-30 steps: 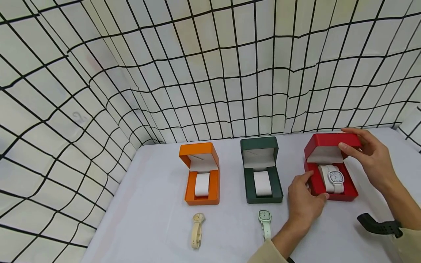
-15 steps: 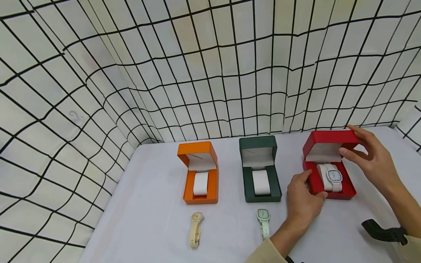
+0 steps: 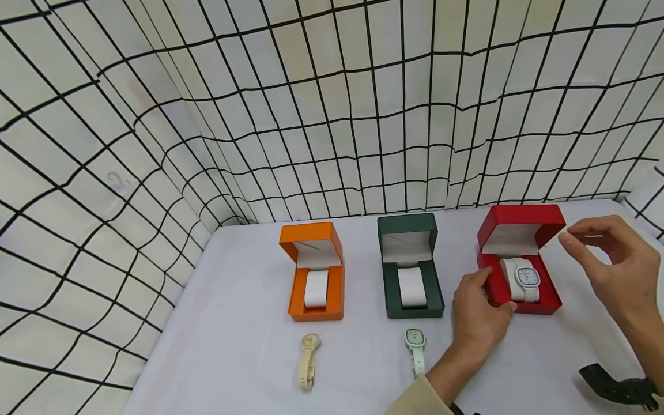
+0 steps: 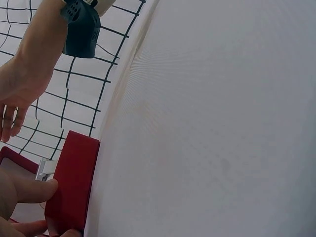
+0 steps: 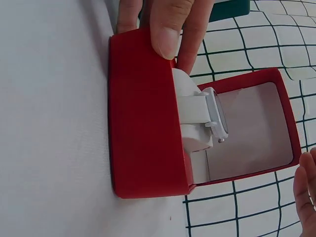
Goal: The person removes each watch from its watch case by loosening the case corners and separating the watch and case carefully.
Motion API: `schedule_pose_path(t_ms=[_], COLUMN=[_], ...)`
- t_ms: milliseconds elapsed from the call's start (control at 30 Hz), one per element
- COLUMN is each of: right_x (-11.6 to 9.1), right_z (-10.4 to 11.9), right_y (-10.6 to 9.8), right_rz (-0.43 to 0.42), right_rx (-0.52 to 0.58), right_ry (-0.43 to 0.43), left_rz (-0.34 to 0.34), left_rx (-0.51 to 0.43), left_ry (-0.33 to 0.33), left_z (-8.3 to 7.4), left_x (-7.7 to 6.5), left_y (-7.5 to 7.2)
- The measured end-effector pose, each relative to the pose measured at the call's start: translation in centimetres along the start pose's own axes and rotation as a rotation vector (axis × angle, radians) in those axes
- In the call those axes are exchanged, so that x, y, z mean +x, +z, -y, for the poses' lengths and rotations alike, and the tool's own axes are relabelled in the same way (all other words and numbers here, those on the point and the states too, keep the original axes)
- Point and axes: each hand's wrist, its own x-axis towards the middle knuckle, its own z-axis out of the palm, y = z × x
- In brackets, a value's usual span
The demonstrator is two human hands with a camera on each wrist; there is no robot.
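On the right of the head view stands a red watch box [image 3: 525, 215] with its lid raised. A white watch [image 3: 528, 278] with a squarish face is wrapped round the white cushion inside. My left hand [image 3: 479, 316] grips the box's front left corner, thumb at the front and fingers along the side. The right wrist view shows that thumb on the red wall [image 5: 143, 123], close to the watch [image 5: 217, 113]. Just right of the lid, my right hand [image 3: 614, 268] is held in the air with fingers loosely bent and nothing in them.
A green watch box [image 3: 407, 223] and an orange one [image 3: 311, 233] stand open to the left, each with a bare white cushion. In front lie a pale green watch [image 3: 415, 339] and a cream watch [image 3: 307, 363]. Black netting [image 3: 332, 121] encloses the white table [image 3: 233, 323].
My right hand has let go of the red box's lid and drawn away to the right. The lid stays raised. My left hand keeps its grip on the box.
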Motion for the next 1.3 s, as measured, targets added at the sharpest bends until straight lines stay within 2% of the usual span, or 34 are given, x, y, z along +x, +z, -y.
schedule_pose_path(t_ms=[200,467,633,800,1067,1300], right_x=[-0.8,-1.7,-1.8,-1.7,-1.6,-1.4], right_z=[0.0,-0.6,-1.5,-2.2,-3.0,-3.0], right_y=[-0.3,-0.4,0.0,0.5,0.7,0.9], right_rz=[0.088,0.203,0.353,0.492,0.57,0.679], right_rx=[-0.01,-0.097,-0.169,-0.229,-0.292,-0.336], right_ry=[-0.034,-0.047,-0.032,-0.063,-0.06,0.002], left_rz=[0.002,0.006,-0.003,-0.001,0.004,0.001], left_rx=[0.017,0.044,0.075,0.082,0.079,0.095], left_ry=[-0.012,-0.012,0.002,0.025,0.029,0.02], left_z=[0.0,-0.2,-0.1,0.1,0.1,-0.1], left_x=[0.0,-0.1,0.0,0.1,0.1,0.1], left_y=[0.0,0.3,0.2,0.1,0.0,0.0])
